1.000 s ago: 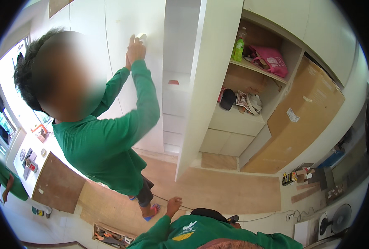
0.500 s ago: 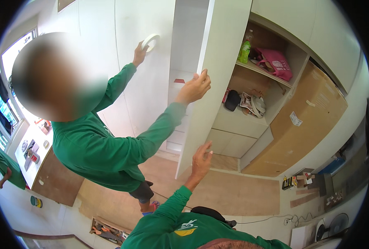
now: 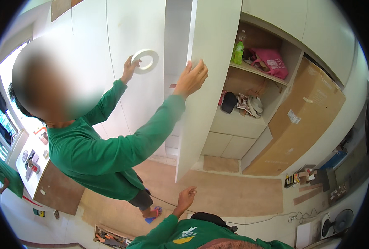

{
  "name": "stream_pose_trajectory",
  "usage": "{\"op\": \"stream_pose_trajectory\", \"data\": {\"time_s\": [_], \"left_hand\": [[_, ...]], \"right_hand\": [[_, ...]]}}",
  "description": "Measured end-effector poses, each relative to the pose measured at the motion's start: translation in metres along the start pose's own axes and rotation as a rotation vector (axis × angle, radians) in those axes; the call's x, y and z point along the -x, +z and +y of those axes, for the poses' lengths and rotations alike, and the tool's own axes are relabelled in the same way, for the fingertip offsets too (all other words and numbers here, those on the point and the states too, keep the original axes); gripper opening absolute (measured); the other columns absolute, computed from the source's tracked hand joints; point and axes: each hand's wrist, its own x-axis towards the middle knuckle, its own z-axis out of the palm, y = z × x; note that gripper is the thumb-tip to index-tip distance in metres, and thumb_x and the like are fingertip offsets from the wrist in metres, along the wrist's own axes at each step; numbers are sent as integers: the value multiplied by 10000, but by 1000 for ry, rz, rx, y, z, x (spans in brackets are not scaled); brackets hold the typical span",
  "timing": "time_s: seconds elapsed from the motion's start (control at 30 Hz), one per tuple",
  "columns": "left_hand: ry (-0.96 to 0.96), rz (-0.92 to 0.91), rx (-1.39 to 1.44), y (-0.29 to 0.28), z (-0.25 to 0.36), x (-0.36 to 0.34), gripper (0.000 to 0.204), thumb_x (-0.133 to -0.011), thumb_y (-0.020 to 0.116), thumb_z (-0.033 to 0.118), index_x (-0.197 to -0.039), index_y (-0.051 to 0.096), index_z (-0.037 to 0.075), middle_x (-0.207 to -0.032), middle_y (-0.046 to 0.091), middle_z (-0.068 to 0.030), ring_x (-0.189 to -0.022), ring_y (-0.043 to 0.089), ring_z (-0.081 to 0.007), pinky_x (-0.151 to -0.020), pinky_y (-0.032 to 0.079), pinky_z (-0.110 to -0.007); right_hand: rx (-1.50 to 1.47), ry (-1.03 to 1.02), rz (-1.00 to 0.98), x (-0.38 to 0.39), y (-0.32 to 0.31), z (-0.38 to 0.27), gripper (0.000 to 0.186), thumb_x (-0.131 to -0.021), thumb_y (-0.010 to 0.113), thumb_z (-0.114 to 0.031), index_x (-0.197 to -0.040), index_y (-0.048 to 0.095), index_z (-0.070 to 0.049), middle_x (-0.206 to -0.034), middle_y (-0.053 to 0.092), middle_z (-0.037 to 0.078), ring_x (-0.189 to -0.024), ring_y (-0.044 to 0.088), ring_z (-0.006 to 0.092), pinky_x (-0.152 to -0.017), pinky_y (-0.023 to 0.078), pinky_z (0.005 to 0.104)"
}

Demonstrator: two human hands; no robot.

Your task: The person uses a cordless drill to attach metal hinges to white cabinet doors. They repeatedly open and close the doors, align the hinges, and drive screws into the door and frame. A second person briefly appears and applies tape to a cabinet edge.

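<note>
My left hand (image 3: 186, 198) is low in front of my chest, over the brown floor covering, with nothing in it. Its fingers are loosely bent and apart. Nearest to it is the lower corner of a tall white cabinet door (image 3: 211, 70) that stands swung out; my hand does not touch it. My right hand is out of the picture. At the left, a co-worker in a green long-sleeved shirt (image 3: 105, 151) holds a white roll of tape (image 3: 154, 62) in one hand. The co-worker's other hand (image 3: 190, 78) is raised at the door.
Open shelves (image 3: 255, 74) hold a green bottle (image 3: 238, 52) and a pink bag (image 3: 271, 62). A large cardboard box (image 3: 294, 124) leans right of them. A cord (image 3: 259, 222) crosses the floor near a fan (image 3: 342, 220). A toolbox (image 3: 109, 236) and another person (image 3: 6, 174) are at lower left.
My left hand has dropped away from the door's edge toward my chest. The co-worker's hand with the tape roll has come lower and left, the roll's ring facing more toward me.
</note>
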Motion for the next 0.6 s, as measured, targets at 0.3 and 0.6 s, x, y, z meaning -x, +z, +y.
{"op": "stream_pose_trajectory", "data": {"time_s": [0.3,0.6], "left_hand": [[-53,96,15,-23,-14,25,289,-977,658,65,-1254,735,43,-1000,797,-171,-937,773,-257,-864,591,-360],[-35,160,20,-27,-24,37,278,-977,667,67,-1247,736,57,-987,795,-146,-897,768,-243,-819,595,-358]], "right_hand": [[49,-2,-7,2,1,14,824,-885,573,-729,-1080,760,49,-1073,759,290,-1080,733,438,-866,560,532],[31,-94,-27,47,-19,23,865,-934,511,-763,-1075,758,53,-1055,754,304,-1081,725,462,-860,550,558]]}}
